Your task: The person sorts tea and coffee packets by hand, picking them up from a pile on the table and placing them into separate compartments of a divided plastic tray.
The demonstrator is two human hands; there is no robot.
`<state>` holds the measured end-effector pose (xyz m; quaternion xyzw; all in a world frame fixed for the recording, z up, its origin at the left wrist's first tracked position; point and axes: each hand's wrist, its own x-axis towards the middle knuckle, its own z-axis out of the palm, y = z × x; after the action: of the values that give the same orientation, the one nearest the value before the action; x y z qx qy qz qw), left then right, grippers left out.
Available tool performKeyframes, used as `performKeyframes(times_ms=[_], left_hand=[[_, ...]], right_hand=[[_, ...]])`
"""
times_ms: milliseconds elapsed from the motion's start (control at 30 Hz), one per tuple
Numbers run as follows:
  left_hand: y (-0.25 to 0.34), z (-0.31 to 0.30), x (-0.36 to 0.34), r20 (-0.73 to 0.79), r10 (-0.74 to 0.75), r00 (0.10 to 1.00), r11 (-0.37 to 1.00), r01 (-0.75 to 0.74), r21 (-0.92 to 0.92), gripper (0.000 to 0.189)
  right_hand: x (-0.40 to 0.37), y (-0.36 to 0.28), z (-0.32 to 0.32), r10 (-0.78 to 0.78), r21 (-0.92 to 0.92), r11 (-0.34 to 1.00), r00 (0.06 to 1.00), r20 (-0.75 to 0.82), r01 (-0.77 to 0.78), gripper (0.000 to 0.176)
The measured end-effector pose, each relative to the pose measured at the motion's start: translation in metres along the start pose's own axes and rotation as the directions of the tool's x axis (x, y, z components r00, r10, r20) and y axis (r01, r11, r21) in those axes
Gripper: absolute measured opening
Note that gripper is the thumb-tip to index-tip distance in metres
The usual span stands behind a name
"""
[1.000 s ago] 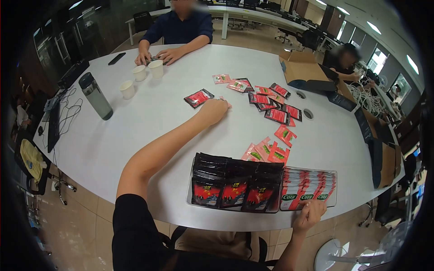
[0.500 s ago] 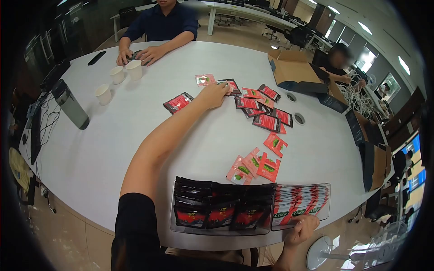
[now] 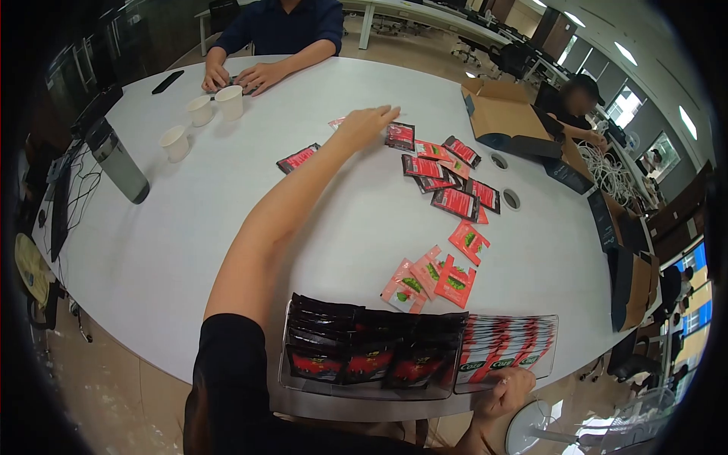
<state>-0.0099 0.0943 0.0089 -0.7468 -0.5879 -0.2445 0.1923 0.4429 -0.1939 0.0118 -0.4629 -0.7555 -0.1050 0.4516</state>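
Observation:
My left hand (image 3: 367, 127) reaches across the table above the far sachets. Its fingers are stretched out to the right, and no object shows in them. Partly behind it is a pink sachet (image 3: 335, 122), with a black-and-red sachet (image 3: 400, 136) just right of the fingertips. My right hand (image 3: 509, 391) is curled closed at the front right corner of a clear tray (image 3: 547, 356) of upright red-and-white Cozy sachets (image 3: 503, 345); whatever its fingers hold, if anything, is hidden. Beside that tray stands another clear tray (image 3: 283, 371) filled with black-and-red sachets (image 3: 369, 364).
Loose black-and-red sachets (image 3: 456, 203) and pink sachets (image 3: 455, 280) lie mid-table. Paper cups (image 3: 174, 144) and a bottle (image 3: 117, 163) stand left. Open cardboard boxes (image 3: 504, 114) line the right edge, near two cable holes (image 3: 511, 199). A person (image 3: 280, 38) sits opposite.
My left hand has moved up and away from the black-and-red sachet it was touching, and its fingers have straightened. It now mostly covers the pink sachet. My right hand stays by the tray corner.

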Motion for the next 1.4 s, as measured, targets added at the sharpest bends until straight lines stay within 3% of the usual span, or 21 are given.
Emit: performKeyframes(times_ms=[33,133,167,267,367,467,567,667,767,867,933,1000,1067,1133,1200,1267,1333,1400], left_hand=[[-0.009,-0.002,-0.003,-0.095,0.015,0.995,1.000,-0.016,-0.003,0.035],[-0.030,-0.006,-0.020,-0.017,-0.167,0.986,0.983,0.168,0.071,0.035],[-0.033,-0.006,-0.025,0.096,-0.267,0.959,0.960,0.255,0.119,0.033],[-0.053,0.018,-0.041,0.127,-0.298,0.946,0.954,0.293,0.059,0.032],[-0.045,0.016,-0.046,-0.031,-0.192,0.981,0.977,0.194,0.083,0.026],[-0.040,0.013,-0.038,0.100,-0.234,0.967,0.961,0.215,0.174,0.020],[-0.032,0.006,-0.031,0.219,-0.137,0.966,0.942,0.059,0.329,0.016],[-0.021,-0.012,-0.035,0.217,-0.110,0.970,0.954,0.041,0.298,0.013],[-0.004,-0.048,-0.048,0.001,-0.095,0.995,0.995,0.095,0.013,0.018],[0.025,-0.100,-0.072,-0.186,-0.094,0.978,0.964,0.043,-0.262,0.029],[0.057,-0.157,-0.099,-0.116,-0.267,0.957,0.877,0.191,-0.440,0.034],[0.065,-0.183,-0.139,-0.040,-0.470,0.882,0.665,0.324,-0.673,0.036],[0.097,-0.219,-0.181,0.024,-0.654,0.756,0.247,0.244,-0.938,0.027],[0.120,-0.252,-0.226,0.167,-0.726,0.667,0.058,0.301,-0.952,0.026],[0.142,-0.267,-0.269,0.193,-0.778,0.597,-0.003,0.303,-0.953,0.028],[0.159,-0.272,-0.305,0.194,-0.783,0.592,-0.046,0.255,-0.966,0.027],[0.185,-0.269,-0.319,0.193,-0.850,0.489,-0.131,0.159,-0.979,0.025],[0.201,-0.253,-0.327,0.184,-0.876,0.446,-0.155,0.102,-0.983,0.024]], right_hand=[[-0.001,0.000,0.000,0.004,0.001,1.000,1.000,0.004,-0.004,0.029],[-0.001,0.000,-0.001,0.012,-0.001,1.000,1.000,0.016,-0.012,0.030],[0.000,0.000,-0.001,0.013,0.003,1.000,1.000,0.019,-0.013,0.030],[-0.001,0.001,-0.001,0.006,0.003,1.000,1.000,0.014,-0.006,0.031],[-0.001,0.002,0.001,-0.005,-0.007,1.000,1.000,0.014,0.005,0.032],[-0.002,0.004,-0.002,-0.013,-0.009,1.000,1.000,0.026,0.013,0.033],[-0.002,0.002,0.000,-0.013,0.000,1.000,1.000,-0.001,0.013,0.033],[-0.003,0.003,-0.001,-0.018,0.013,1.000,1.000,-0.011,0.018,0.032],[-0.003,0.002,-0.006,-0.020,0.032,0.999,0.999,0.029,0.019,0.025],[-0.006,0.001,-0.004,0.053,0.065,0.997,0.997,-0.056,-0.049,0.016],[0.003,-0.005,-0.012,0.096,0.275,0.960,0.985,-0.143,-0.054,0.016],[0.018,-0.017,-0.025,0.152,0.478,0.878,0.965,-0.215,-0.032,0.025],[0.042,-0.039,-0.050,0.126,0.659,0.745,0.949,-0.288,0.101,0.038],[0.067,-0.060,-0.078,0.042,0.844,0.457,0.941,-0.335,0.281,0.041],[0.088,-0.073,-0.110,-0.120,0.944,0.147,0.952,-0.280,0.296,0.047],[0.105,-0.103,-0.115,-0.070,0.903,-0.035,0.900,-0.430,0.429,0.044],[0.115,-0.130,-0.120,-0.036,0.864,-0.217,0.880,-0.473,0.455,0.044],[0.117,-0.135,-0.139,-0.136,0.875,-0.319,0.897,-0.421,0.363,0.039]])
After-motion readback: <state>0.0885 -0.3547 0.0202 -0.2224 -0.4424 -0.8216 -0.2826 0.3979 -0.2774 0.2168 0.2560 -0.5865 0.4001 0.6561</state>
